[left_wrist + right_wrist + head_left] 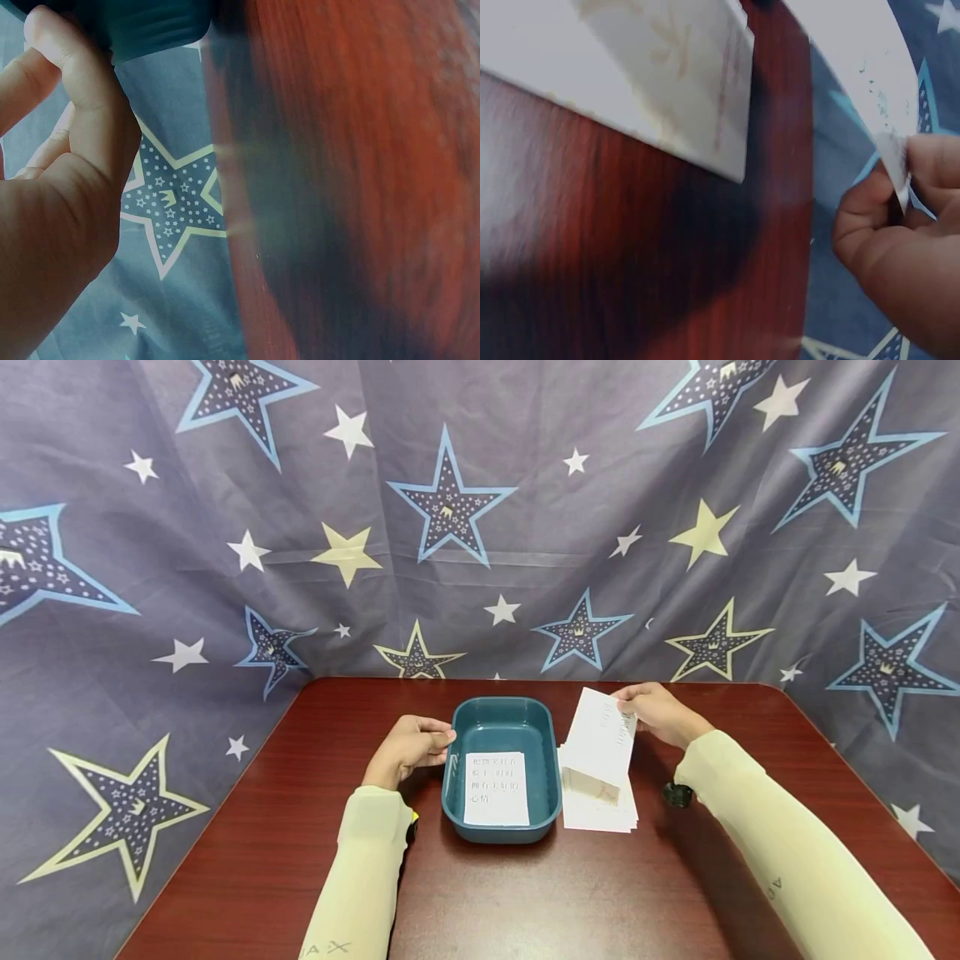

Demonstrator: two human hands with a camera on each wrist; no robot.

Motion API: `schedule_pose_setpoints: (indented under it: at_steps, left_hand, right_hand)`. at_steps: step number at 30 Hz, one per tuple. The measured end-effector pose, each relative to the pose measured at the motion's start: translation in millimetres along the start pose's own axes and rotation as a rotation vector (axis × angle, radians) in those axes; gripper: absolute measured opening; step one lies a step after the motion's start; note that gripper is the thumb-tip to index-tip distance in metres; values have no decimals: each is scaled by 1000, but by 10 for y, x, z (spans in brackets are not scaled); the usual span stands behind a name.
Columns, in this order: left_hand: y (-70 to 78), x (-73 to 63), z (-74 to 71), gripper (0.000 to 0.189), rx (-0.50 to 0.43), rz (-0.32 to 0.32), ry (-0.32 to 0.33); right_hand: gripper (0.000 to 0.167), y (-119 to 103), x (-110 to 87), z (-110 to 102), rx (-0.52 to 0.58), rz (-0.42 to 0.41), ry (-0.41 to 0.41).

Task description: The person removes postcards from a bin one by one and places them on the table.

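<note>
A teal rectangular plastic bin (502,835) stands on the table, with a white card (497,789) printed with Chinese characters lying in its near part. At the bin's left rim, my left hand (412,747) holds on with thumb and fingers; in the left wrist view, the left hand (82,142) reaches up to the bin's dark side (161,30). My right hand (660,712) pinches a printed white card (600,731) by its upper right edge. That card is lifted and tilted over a pile of white cards (600,818) right of the bin.
The dark red wooden table (315,860) spreads around the bin. Behind it hangs a grey cloth (525,510) with stars. Pale printing shows on the pile (667,67) in the right wrist view. A dark round object (677,794) is by the right wrist.
</note>
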State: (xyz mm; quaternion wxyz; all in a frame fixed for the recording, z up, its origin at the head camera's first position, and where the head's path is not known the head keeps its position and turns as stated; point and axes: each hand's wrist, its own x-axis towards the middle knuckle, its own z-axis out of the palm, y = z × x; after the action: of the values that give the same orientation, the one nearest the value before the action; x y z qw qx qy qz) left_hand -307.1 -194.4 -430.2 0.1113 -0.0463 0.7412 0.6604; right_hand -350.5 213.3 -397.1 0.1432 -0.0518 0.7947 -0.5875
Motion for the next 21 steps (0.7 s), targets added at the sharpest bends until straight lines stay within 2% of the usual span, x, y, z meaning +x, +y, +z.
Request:
schedule_pose_setpoints:
  at_steps: [5,12,17,21]
  left_hand:
    - [-2,5,4,35,5,-1,-6]
    - [14,-9,13,35,-9,-6,-8]
    - [19,-12,11,33,-8,-4,1]
    - [18,-10,6,32,0,-4,5]
  right_hand:
    - [27,149,-21,-82,-53,43,-66]
    - [26,311,-14,-46,-156,50,-166]
    - [22,353,-12,18,-251,44,-133]
    - [17,351,-6,71,-369,2,-91]
